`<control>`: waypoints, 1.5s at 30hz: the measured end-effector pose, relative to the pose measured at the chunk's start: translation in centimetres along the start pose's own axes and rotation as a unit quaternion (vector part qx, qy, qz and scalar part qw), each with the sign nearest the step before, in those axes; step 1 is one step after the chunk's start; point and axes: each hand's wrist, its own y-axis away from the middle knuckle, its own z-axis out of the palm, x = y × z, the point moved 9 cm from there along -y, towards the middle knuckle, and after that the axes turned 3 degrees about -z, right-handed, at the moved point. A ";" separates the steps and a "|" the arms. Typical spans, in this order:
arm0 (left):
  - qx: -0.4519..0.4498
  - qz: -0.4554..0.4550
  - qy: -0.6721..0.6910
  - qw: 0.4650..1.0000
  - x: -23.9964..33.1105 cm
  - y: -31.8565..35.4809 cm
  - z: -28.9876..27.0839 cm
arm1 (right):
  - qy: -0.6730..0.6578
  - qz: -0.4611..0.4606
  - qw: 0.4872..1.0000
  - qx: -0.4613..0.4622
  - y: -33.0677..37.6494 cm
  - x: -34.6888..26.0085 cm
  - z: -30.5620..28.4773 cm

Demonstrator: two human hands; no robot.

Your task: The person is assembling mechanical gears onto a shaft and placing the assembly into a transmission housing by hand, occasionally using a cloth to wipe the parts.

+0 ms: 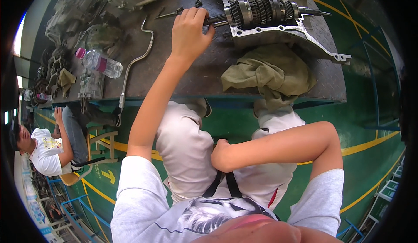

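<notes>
An opened gearbox housing [278,37] lies at the far right of the metal bench, its rows of gears [261,12] exposed. My left hand [191,31] reaches forward and closes its fingers round the end of the gearbox shaft [219,20], which sticks out of the housing's left side. Back near my body, my right hand [223,156] is curled closed over my lap, between my thighs. Its fingers are mostly hidden, and a small dark patch shows by them. An olive-green cloth [270,71] lies crumpled in front of the housing.
Left of my arm, a bent metal crank wrench [146,53] runs to the near edge of the bench [331,79]. A clear bottle [99,63] with a pink cap lies near several metal castings [72,18]. Another person [48,145] sits at the left.
</notes>
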 end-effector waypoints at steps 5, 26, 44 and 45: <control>-0.057 -0.055 0.022 0.997 -2.5 1.5 0.9 | -0.017 0.008 0.999 0.026 1.5 0.4 -1.2; 0.006 0.085 -0.025 0.996 -1.5 2.0 -1.8 | -0.010 0.048 0.997 0.061 1.8 2.4 -0.3; -0.172 -0.275 0.328 0.888 -2.3 5.1 8.7 | -0.004 0.052 0.995 0.085 0.8 2.4 -1.4; -0.197 -0.291 0.341 0.872 -2.7 5.2 9.5 | -0.003 0.051 0.995 0.083 0.8 2.4 -1.4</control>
